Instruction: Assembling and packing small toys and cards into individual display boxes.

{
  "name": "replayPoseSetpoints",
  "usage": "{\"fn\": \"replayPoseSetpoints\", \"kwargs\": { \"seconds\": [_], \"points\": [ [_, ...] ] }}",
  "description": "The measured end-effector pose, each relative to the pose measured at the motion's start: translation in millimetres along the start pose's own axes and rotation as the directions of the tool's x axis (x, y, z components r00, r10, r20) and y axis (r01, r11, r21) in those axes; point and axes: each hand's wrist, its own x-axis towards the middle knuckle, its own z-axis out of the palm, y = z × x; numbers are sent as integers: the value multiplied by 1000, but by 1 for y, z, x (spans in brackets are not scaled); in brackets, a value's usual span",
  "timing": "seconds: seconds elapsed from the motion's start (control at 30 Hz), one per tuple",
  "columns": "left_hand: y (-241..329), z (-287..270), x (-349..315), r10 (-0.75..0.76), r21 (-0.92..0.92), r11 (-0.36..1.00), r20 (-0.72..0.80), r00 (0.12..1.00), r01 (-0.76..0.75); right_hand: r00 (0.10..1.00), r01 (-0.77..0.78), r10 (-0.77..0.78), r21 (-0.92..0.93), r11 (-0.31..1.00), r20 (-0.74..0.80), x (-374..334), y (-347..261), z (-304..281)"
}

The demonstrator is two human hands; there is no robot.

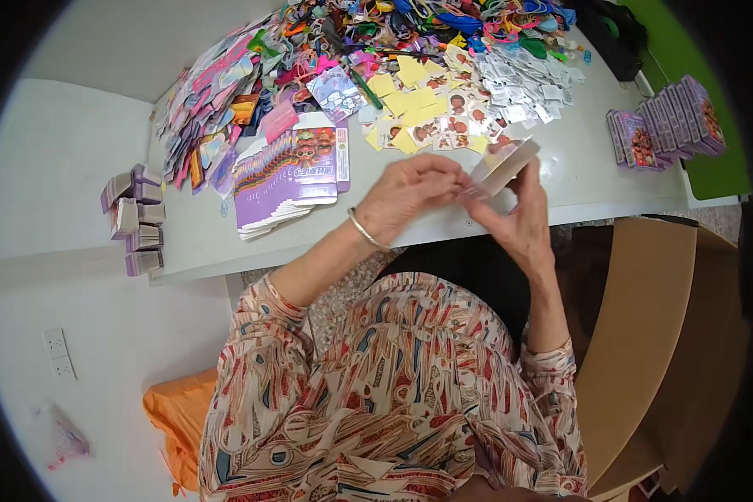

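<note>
Tabletop (581, 176) spreads beyond both hands, and we see a big open cardboard box (644, 309) below and right of the right hand. A heap of colourful packets (443, 17) lies farther out, while a fan of flat purple cartons (289, 180) rests left of the left hand. The right hand (523, 230) grasps a small pale box (506, 167), tilted, between thumb and fingers; the left hand (402, 197) has its fingertips bunched at the box's near end, though we cannot tell whether they pinch it. We judge this box light, thin-walled and fairly smooth, stiff along its edges but easily dented, so we would hold it lightly by opposite sides, keeping pressure off the broad faces. Smallest, loose yellow cards (427, 111) lie just beyond the hands.
</note>
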Motion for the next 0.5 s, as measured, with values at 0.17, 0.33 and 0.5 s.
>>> {"fn": "replayPoseSetpoints", "kwargs": {
  "seconds": [0.17, 0.33, 0.5],
  "points": [
    [37, -82, 17, 615, 971, 23, 174, 769, -238, 995, 29, -63, -383, 923, -76, 10, 8, -23],
    [50, -100, 23, 530, 976, -170, 208, 822, -137, 999, 27, -38, -458, 889, -14, 10, 9, -16],
    [70, -115, 13, 590, 967, -193, 249, 768, -165, 1000, -1, -6, -430, 903, -16, 12, 13, -19]
  ]
}}
